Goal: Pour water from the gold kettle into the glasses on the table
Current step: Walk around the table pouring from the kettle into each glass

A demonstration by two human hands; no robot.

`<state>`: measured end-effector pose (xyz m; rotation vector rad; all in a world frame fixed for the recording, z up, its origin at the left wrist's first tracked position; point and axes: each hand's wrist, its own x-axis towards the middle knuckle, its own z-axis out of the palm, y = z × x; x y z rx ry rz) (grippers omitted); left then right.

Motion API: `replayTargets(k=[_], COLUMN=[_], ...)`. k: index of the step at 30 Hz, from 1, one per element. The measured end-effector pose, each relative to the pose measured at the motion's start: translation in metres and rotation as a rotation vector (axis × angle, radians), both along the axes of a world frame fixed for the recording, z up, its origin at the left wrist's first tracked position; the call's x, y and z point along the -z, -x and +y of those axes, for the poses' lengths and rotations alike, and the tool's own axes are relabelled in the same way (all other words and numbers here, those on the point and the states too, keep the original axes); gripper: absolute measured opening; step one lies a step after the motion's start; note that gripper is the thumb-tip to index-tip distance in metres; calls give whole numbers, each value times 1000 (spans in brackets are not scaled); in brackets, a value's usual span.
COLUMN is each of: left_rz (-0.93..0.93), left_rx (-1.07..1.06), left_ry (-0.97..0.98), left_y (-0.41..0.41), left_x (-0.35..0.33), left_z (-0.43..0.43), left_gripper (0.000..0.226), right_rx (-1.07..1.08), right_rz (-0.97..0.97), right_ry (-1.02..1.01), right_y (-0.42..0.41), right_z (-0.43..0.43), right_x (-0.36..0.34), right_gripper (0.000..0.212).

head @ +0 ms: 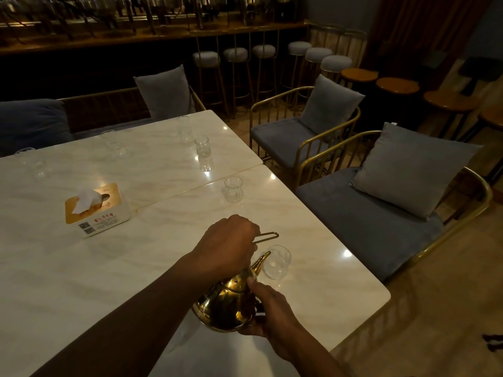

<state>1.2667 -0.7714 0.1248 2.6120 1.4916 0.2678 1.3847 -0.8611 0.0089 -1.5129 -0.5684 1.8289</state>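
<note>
The gold kettle (227, 306) is tilted over the white marble table (81, 268), and its spout tip reaches the rim of the nearest clear glass (278, 263). My left hand (230, 242) grips the thin gold wire handle above the kettle. My right hand (268, 311) holds the kettle's body and rear side, thumb on the lid area. Other clear glasses stand farther off: one glass (233, 189) near the table seam, another glass (202, 146) beyond it, and several more along the far edge. I cannot see water flowing.
A gold and white tissue box (95, 209) sits left of centre. Grey cushioned gold-frame chairs (367, 208) line the table's right side. Bar stools (236, 66) and a dark counter stand behind. The table's right edge is close to the nearest glass.
</note>
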Motion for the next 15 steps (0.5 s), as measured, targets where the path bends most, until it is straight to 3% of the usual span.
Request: replayTargets(k=[15], left_rz=[-15], left_rx=[-2], left_ry=[0], left_y=[2], left_x=[-1], left_z=[-4], left_gripper=[23], right_rx=[9], right_rz=[-29], right_ry=[18], right_y=[3], right_z=[0], right_x=[-2], right_gripper=[32])
